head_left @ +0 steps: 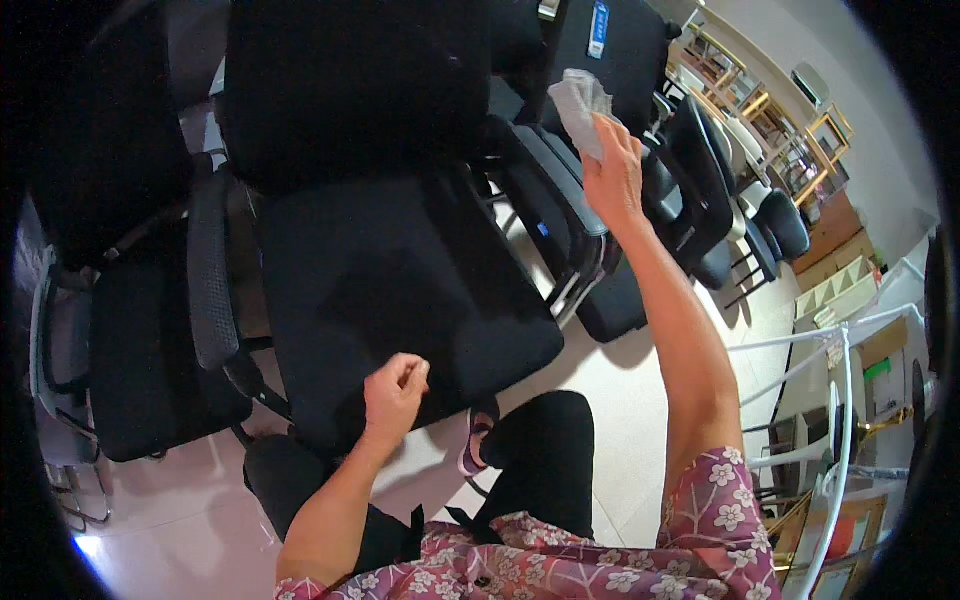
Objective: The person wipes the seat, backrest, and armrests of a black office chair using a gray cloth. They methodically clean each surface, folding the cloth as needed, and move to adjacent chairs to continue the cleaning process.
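Before me is a black office chair, its wide fabric seat (390,277) facing up and its dark backrest (352,82) rising behind. My left hand (394,394) is curled into a loose fist above the front of that seat; I see nothing in it. My right hand (616,169) reaches out to the far right and grips a folded grey-white cloth (581,105). The cloth is near a neighbouring black backrest (630,67) that bears a blue tag (598,30); whether they touch I cannot tell. Below my right hand lies a padded black armrest (559,180).
Another black chair with a textured armrest (211,262) stands at left. Several more black chairs (694,172) line the right. Beyond them are stacked wooden frames (765,112) along a wall. A white metal frame (844,405) rises near my right elbow. The floor (630,420) is pale tile.
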